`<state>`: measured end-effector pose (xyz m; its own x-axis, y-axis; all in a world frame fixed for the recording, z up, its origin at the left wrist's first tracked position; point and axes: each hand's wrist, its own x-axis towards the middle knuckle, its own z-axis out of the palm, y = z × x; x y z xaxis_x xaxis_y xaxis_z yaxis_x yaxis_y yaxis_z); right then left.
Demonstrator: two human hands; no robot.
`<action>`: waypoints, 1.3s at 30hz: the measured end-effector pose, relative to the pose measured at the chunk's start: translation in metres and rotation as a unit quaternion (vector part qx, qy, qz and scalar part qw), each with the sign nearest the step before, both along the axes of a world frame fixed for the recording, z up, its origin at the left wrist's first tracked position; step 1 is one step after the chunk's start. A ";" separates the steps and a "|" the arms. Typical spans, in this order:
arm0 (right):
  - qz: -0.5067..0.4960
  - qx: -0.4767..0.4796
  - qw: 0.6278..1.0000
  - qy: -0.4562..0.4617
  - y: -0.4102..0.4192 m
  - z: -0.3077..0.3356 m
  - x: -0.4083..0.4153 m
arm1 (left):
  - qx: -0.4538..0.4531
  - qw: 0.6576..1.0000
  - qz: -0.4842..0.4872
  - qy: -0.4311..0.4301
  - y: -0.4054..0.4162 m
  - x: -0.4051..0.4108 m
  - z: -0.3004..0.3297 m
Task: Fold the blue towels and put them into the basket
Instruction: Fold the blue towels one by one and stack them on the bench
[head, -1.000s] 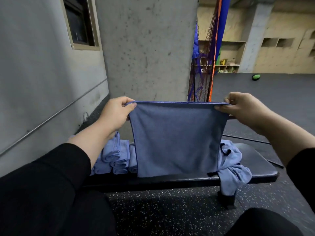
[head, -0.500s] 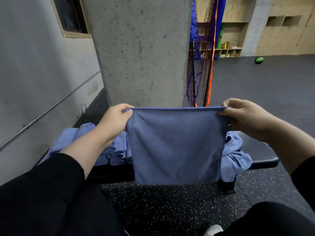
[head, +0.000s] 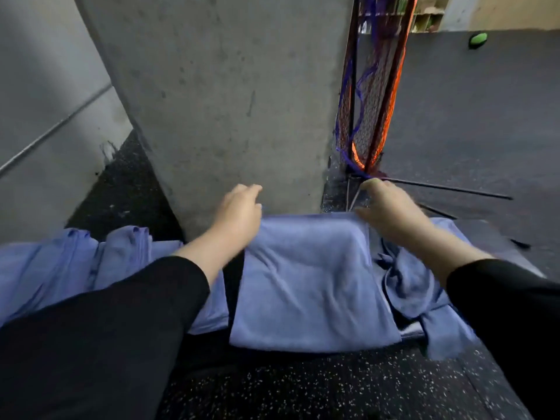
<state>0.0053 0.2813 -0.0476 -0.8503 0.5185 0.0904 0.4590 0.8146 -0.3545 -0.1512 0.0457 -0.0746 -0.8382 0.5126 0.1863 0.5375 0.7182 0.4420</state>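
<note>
Two black sleeves reached forward from the near edge. Between them the blue towel [head: 306,286] lay draped over the dark bench [head: 410,332], its near edge hanging toward the speckled floor. Our left hand [head: 239,213] gripped its far left corner; our right hand [head: 386,207] pinched the far right corner. Folded towels [head: 60,268] lay left, a crumpled towel [head: 424,292] right. Farther off stood a concrete pillar [head: 227,86] and a net [head: 372,86]

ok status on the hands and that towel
Both hands at the towel's far corners, left hand, right hand; grip unclear through blur. Towel draped over the bench. Crumpled towel alongside. No basket in view.
</note>
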 end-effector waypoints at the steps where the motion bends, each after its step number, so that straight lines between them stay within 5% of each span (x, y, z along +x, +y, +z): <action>1: 0.026 -0.009 1.000 0.002 -0.012 -0.017 -0.002 | -0.014 0.998 -0.054 -0.008 0.008 0.013 -0.020; 4: 0.087 -0.071 0.993 -0.027 -0.060 -0.072 0.021 | -0.113 0.974 -0.187 -0.053 0.008 0.076 -0.073; 8: 0.106 -0.016 0.985 -0.136 -0.090 -0.142 0.053 | -0.158 0.967 -0.200 0.022 0.000 0.107 -0.122; 11: 0.115 0.009 0.983 -0.145 -0.081 -0.156 0.057 | -0.221 0.956 -0.192 -0.007 -0.004 0.109 -0.127; 19: 0.163 0.003 0.979 -0.123 -0.060 -0.156 0.051 | -0.225 0.962 -0.157 -0.012 -0.007 0.113 -0.126; 24: 0.269 -0.074 0.960 -0.021 -0.064 -0.130 0.066 | -0.201 0.959 -0.198 -0.031 -0.007 0.118 -0.112; 27: 0.324 -0.015 0.943 -0.076 -0.066 -0.129 0.078 | -0.163 0.959 -0.230 0.004 -0.015 0.121 -0.104; 34: 0.272 0.057 0.960 -0.028 -0.084 -0.138 0.075 | -0.175 0.942 -0.287 0.000 -0.023 0.130 -0.099; 39: 0.157 0.020 0.987 0.009 -0.085 -0.130 0.067 | -0.174 0.969 -0.177 0.016 -0.020 0.123 -0.095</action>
